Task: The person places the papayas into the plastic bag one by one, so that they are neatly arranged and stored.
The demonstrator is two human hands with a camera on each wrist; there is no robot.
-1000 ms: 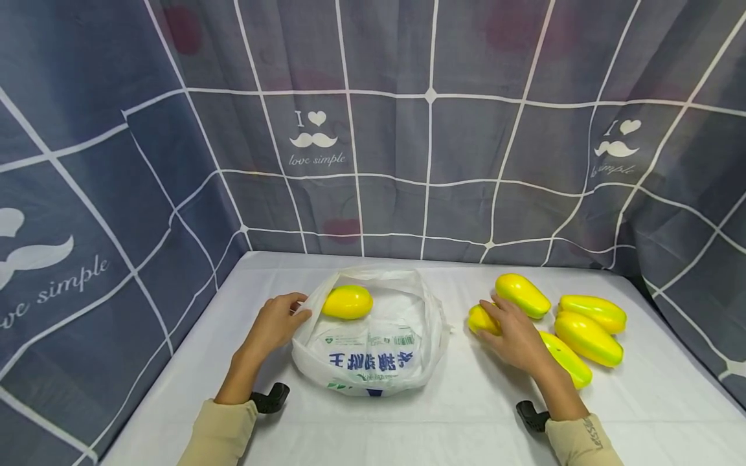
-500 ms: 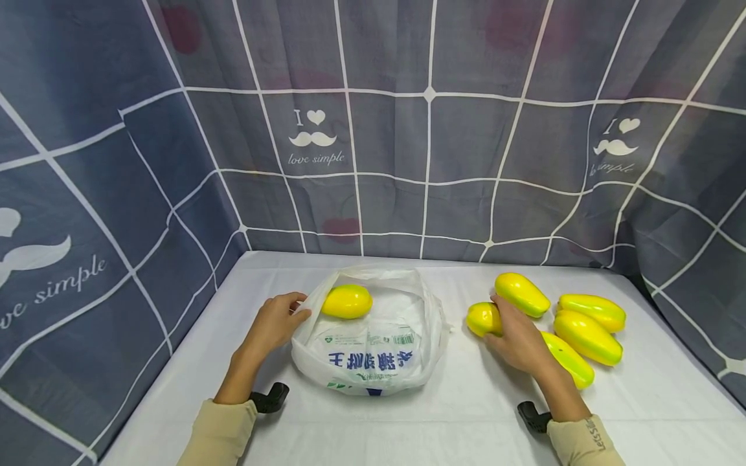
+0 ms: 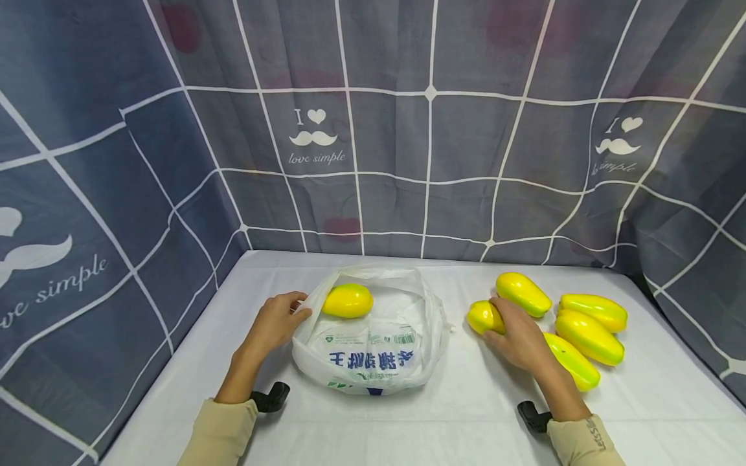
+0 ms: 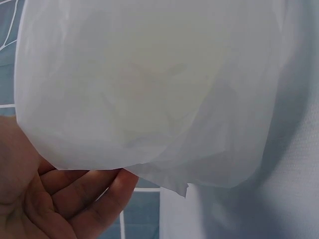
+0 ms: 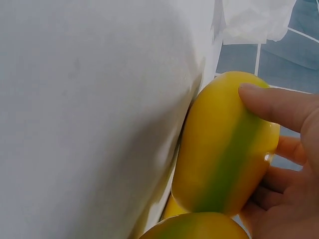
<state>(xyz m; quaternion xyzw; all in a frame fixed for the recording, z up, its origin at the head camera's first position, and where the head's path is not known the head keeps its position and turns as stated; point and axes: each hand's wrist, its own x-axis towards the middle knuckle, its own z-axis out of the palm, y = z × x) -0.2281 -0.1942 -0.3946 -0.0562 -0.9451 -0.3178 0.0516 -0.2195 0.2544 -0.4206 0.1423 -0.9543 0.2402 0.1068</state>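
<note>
My left hand (image 3: 280, 321) pinches the left rim of a white plastic bag (image 3: 428, 323), which stands with its mouth open. Inside the bag, toward its left side, lies one shiny oblong fruit (image 3: 348, 301). In the left wrist view, fingers (image 4: 119, 191) meet the bag's edge (image 4: 149, 99). On the right, my right hand (image 3: 519, 336) grips a yellow papaya-shaped fruit (image 3: 484, 317) that lies low at the table. The right wrist view shows its green streak, with the thumb on one side of the fruit (image 5: 219, 144) and fingers round the other, partly hidden.
Several similar fruits lie close around the right hand: one behind it (image 3: 523, 294), one beside the wrist (image 3: 574, 362), others farther right (image 3: 590, 338). A white cloth covers the table (image 3: 396, 427). Grey gridded curtains (image 3: 396, 136) hang behind and at both sides.
The right hand's fingers have drawn back slightly along the small-looking fruit, so more of it shows. The fruit beside the wrist has shifted a little right. The left hand and bag stay put.
</note>
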